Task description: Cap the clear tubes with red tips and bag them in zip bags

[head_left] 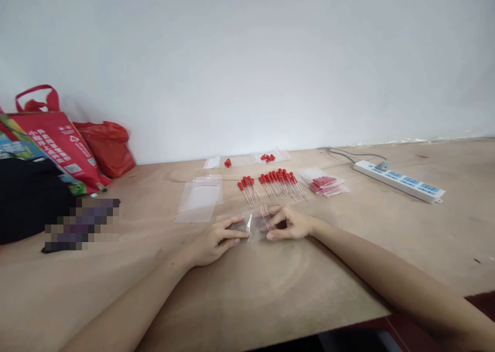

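Both of my hands meet at the middle of the wooden table point(270, 290), pinching a small clear zip bag point(256, 222) with a red strip. My left hand point(216, 240) grips its left edge with the fingertips. My right hand point(288, 223) grips its right edge. Just beyond the bag lie two rows of red-tipped droppers point(276, 182) with thin clear stems. A pile of empty clear zip bags point(199, 197) lies to the left of them. Filled bags with red contents point(324, 182) lie to the right.
More clear bags and a few loose red caps point(267, 158) lie by the white wall. A white power strip point(400, 180) with a grey cable lies at the right. Red carrier bags point(69, 145), a dark bag point(27, 197) and a blurred flat item point(83, 224) stand at the left.
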A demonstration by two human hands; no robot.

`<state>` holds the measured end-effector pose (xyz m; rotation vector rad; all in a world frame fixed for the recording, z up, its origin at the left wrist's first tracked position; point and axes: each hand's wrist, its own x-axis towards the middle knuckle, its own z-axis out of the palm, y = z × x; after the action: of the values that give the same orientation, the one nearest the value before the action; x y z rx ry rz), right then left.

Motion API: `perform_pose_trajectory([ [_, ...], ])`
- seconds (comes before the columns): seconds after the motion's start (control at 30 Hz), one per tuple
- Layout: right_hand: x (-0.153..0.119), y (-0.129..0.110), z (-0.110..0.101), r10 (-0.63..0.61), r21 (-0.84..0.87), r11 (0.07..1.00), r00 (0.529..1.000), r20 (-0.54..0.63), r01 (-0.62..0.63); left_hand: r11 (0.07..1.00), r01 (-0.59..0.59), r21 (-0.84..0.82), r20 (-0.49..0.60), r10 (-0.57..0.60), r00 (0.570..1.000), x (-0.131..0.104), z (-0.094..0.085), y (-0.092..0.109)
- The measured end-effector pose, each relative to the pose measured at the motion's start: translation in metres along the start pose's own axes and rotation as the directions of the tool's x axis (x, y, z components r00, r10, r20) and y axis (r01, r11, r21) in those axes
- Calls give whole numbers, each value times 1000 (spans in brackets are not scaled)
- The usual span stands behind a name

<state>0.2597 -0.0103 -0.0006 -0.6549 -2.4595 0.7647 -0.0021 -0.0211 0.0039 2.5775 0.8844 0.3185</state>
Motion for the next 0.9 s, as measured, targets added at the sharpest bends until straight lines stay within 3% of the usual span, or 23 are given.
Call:
perform_pose_trajectory([
  [0.1, 9, 9, -11, 188, 42, 982, 972, -144, -183, 1000, 7, -1, 2, -7, 1000, 1, 0, 1],
  [0.17, 23, 19, -18, 316, 3, 943, 888, -335, -334, 1000, 15, -2, 0, -15, 1000, 1, 0, 1],
  [0.23, 44, 27, -22, 405, -10, 880, 762, -505, -475, 1000, 21, -4, -3, -21, 1000, 0, 1, 1],
  [0.33, 77, 37, -19, 523, -28, 762, 641, -562, -647, 1000, 23, -6, -8, -23, 1000, 0, 2, 0],
  [0.43, 103, 42, -10, 649, -25, 649, 570, -504, -761, 1000, 27, -9, -11, -27, 1000, -1, 3, 0],
  [0.57, 117, 45, -6, 699, -8, 616, 552, -455, -787, 1000, 26, -5, -9, -26, 1000, -2, 3, 0],
  [0.67, 108, 43, -16, 679, 2, 639, 563, -472, -769, 1000, 28, -8, -6, -28, 1000, -2, 2, 0],
  [0.8, 68, 35, -29, 548, 78, 772, 600, -583, -631, 999, 28, -24, -8, -28, 1000, -1, 2, 0],
  [0.9, 30, 27, -22, 582, 323, 805, 556, -593, -498, 999, 20, -33, -19, -21, 1000, 0, 3, -1],
])
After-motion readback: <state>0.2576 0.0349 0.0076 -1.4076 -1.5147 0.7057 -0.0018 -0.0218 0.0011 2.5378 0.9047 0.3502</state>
